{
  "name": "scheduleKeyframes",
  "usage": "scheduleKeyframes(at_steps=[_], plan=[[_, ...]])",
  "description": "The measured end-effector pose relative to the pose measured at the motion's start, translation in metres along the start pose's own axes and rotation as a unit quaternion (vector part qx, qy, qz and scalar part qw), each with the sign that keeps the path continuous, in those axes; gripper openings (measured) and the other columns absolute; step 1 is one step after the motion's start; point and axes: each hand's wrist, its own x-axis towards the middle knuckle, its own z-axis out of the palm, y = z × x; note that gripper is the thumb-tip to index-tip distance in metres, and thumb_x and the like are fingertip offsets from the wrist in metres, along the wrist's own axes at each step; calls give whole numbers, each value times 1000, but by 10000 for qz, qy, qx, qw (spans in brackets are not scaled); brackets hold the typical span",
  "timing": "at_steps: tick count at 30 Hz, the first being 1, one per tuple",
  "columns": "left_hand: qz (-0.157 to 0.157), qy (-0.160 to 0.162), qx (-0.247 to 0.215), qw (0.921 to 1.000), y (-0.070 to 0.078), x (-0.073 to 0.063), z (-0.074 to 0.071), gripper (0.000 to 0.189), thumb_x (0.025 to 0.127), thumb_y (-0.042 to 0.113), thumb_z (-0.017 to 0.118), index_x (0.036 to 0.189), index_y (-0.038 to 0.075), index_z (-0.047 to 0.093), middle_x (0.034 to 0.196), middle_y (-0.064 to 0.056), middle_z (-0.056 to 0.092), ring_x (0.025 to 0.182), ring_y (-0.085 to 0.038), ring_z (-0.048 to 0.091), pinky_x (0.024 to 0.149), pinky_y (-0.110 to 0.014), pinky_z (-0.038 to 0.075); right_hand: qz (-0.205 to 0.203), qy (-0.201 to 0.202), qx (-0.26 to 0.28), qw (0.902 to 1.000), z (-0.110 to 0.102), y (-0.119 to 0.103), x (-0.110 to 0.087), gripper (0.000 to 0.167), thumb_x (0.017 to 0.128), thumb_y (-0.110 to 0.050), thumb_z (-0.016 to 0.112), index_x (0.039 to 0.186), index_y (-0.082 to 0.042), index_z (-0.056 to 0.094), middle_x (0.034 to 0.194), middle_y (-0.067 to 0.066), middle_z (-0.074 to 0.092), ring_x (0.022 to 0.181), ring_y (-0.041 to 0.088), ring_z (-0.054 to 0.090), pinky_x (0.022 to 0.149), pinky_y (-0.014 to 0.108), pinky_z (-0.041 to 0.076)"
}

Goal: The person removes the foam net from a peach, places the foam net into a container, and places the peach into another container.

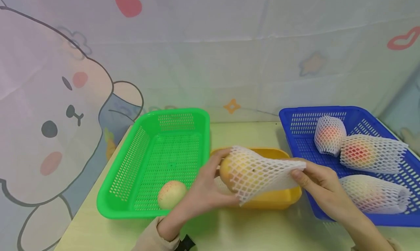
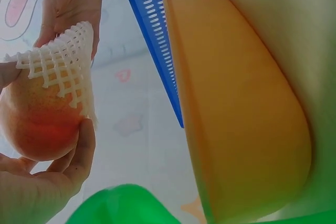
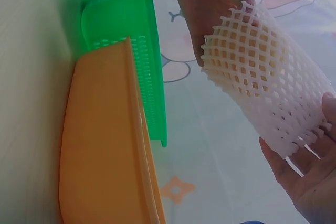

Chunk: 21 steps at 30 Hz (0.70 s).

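A yellow-and-red peach (image 2: 43,124) is partly inside a white foam net sleeve (image 1: 259,172), held above a yellow basin (image 1: 288,197). My left hand (image 1: 205,187) grips the peach at its bare end, and its fingers also touch the sleeve's edge. The tapered far end of the sleeve is pinched between thumb and fingers of my right hand (image 1: 323,187). Seen from the right wrist, the net covers most of the peach and its tail runs on past the fruit. The basin's inside is partly hidden behind the hands.
On the left stands a green basket (image 1: 154,152) with a bare peach (image 1: 171,194) near its front. A blue basket (image 1: 296,132) on the right holds several net-wrapped fruits (image 1: 357,154). Behind the pale table (image 1: 246,130) hangs a printed cloth (image 1: 210,61).
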Motion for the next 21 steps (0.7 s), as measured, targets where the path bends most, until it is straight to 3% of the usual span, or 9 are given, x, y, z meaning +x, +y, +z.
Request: scheduleKeyframes(at_steps=[14, 21], plan=[[-1, 78, 50, 10000, 0, 1, -7, 89, 64, 5, 81, 141, 20, 38, 137, -6, 48, 116, -19, 53, 95, -31, 52, -187, 102, -210, 9996, -1, -2, 2, 37, 92, 16, 43, 122, 0, 60, 116, -13, 66, 101, -2, 63, 86, 11, 50], [67, 213, 201, 9995, 0, 3, -10, 85, 67, 11, 83, 139, 21, 40, 128, -3, 53, 110, -16, 54, 87, -29, 53, -104, 250, 75, 9996, 0, -2, 5, 37, 95, 14, 39, 129, 7, 53, 126, -6, 64, 109, 2, 60, 88, 11, 49]])
